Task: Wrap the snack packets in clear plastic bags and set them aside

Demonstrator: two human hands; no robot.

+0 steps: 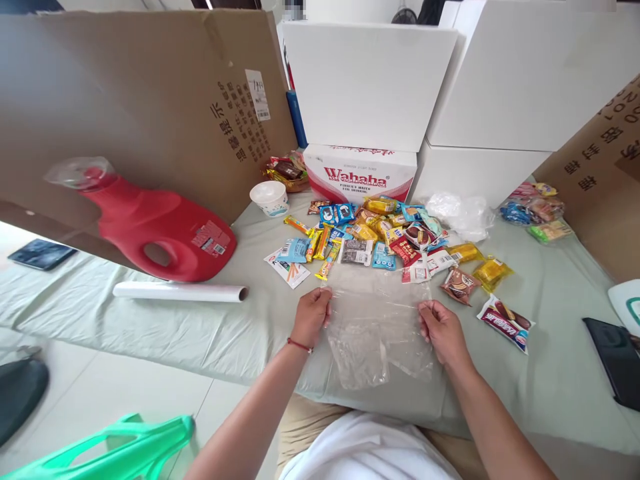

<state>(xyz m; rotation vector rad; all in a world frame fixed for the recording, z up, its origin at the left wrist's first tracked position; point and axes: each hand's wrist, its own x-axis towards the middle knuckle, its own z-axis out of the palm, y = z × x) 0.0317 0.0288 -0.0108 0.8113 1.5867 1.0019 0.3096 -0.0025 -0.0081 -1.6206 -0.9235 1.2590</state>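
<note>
A clear plastic bag (377, 327) is stretched flat between my two hands, low over the cloth. At its left edge, my left hand (311, 315) pinches the film, with a red cord round the wrist. My right hand (443, 329) grips the opposite edge, fingers closed. Just beyond the bag lies a pile of wrapped snacks, among them a dark clear-windowed packet (356, 253) and a blue packet (293, 250). Right of my right hand are a brown round snack packet (459, 285) and a purple-and-white snack packet (506, 323).
A red jug (165, 227) and a white roll (180, 292) lie at left. A white paper cup (270, 198), a Wahaha carton (361, 175) and crumpled clear bags (463, 213) stand behind the pile. A black phone (613, 360) lies at right.
</note>
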